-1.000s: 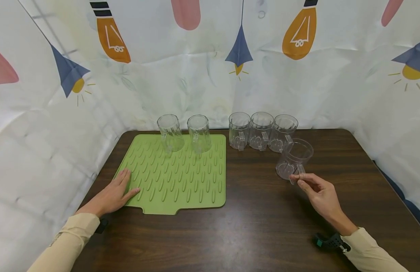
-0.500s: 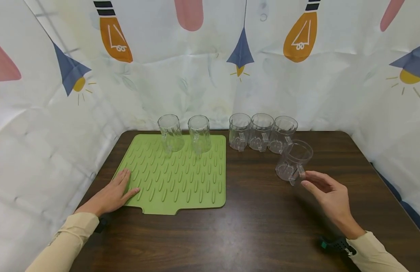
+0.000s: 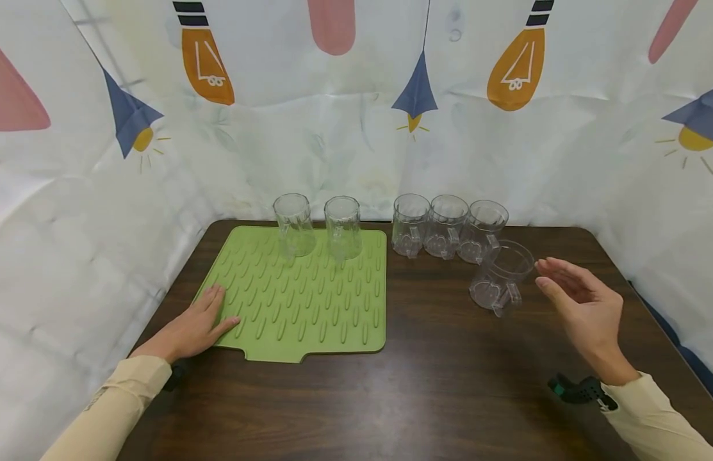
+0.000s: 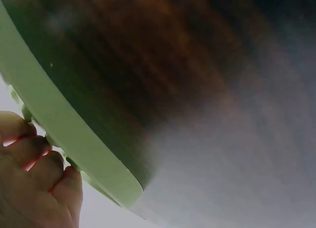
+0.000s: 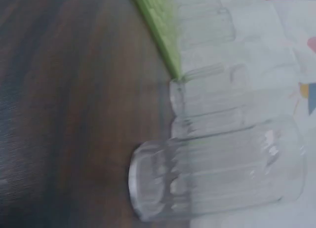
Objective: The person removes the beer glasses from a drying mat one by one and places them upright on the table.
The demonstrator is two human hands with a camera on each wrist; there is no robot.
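Observation:
My left hand (image 3: 189,326) lies flat on the left edge of a green ribbed mat (image 3: 310,307), fingers straight and thumb spread. The left wrist view shows its fingers (image 4: 49,173) against the mat's edge (image 4: 64,109). To the right, my right hand (image 3: 587,314) hangs in the air with its fingers loosely curved around nothing. Just left of it, apart from the fingertips, a clear glass mug (image 3: 494,282) stands upright, handle toward the front right. That mug (image 5: 222,173) looms large and blurred in the right wrist view; no fingers show there.
Two clear mugs, a left one (image 3: 295,234) and a right one (image 3: 343,234), stand on the mat's far part. A row of three more, with its middle mug (image 3: 446,230), lines the back of the dark wooden table (image 3: 402,397). A printed white curtain (image 3: 310,141) hangs behind.
My right hand has let go of the front mug's handle and moved up and to the right, away from it. The left hand stays on the mat. The head view has shifted slightly.

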